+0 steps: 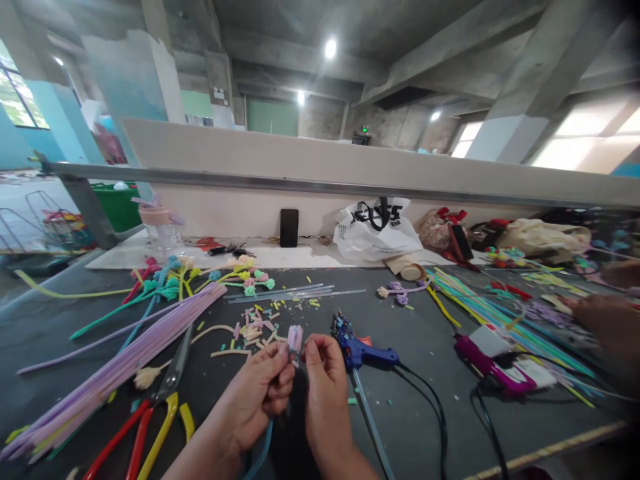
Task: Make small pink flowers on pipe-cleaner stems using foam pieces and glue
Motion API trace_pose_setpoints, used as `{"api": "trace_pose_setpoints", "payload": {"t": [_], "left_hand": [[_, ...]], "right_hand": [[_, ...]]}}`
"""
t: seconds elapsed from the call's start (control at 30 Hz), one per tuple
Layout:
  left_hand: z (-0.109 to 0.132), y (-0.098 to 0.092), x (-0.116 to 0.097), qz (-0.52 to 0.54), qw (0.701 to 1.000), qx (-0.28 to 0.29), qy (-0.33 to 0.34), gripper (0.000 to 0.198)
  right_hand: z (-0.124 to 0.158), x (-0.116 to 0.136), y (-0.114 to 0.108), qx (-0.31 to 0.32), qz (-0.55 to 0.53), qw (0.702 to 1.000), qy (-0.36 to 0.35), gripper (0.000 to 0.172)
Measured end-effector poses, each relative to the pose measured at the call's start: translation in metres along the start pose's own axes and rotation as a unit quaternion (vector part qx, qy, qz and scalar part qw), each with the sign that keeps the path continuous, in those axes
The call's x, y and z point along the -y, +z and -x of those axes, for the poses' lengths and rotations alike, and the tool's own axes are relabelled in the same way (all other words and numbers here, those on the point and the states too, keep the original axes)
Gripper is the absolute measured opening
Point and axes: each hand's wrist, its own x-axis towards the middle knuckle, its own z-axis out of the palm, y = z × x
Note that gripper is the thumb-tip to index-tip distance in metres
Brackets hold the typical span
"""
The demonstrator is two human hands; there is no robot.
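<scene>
My left hand (270,377) is closed, thumb and fingers pinching a small upright bundle of short pink, lilac and pale blue pipe cleaner pieces (295,338). My right hand (325,380) is just right of the bundle, its thumb and fingertips pressed together; what they hold, if anything, is too small to make out. A blue hot glue gun (373,353) lies close by on the right. Cut pipe cleaner pieces (255,327) are scattered beyond my hands. Scissors (171,380) with red and yellow handles lie open left of my left arm.
Long lilac and pink pipe cleaners (135,363) lie in a bunch on the left. Clear glue sticks (300,293) lie farther back. A phone (289,228) and a white bag (377,230) stand along the back. At right are a purple power strip (495,367), black cords and another person's hand (595,313).
</scene>
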Motion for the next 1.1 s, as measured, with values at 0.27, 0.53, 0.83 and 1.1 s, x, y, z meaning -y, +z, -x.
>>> {"api": "trace_pose_setpoints", "payload": {"t": [0.27, 0.53, 0.83, 1.1], "left_hand": [[-0.003, -0.009, 0.001, 0.083, 0.994, 0.000, -0.072, 0.026], [0.003, -0.010, -0.001, 0.110, 0.987, 0.015, -0.119, 0.032], [0.004, -0.009, -0.001, 0.092, 0.988, 0.004, -0.125, 0.033], [0.005, -0.009, 0.000, 0.085, 0.988, 0.025, -0.127, 0.028]], "right_hand": [[0.006, 0.003, -0.003, 0.059, 0.050, 0.996, -0.048, 0.009], [0.007, -0.003, -0.007, 0.090, 0.091, 0.985, -0.117, 0.006], [0.007, -0.004, -0.006, 0.072, 0.107, 0.980, -0.151, 0.004], [0.008, 0.001, -0.007, 0.063, 0.149, 0.972, -0.172, 0.016]]}}
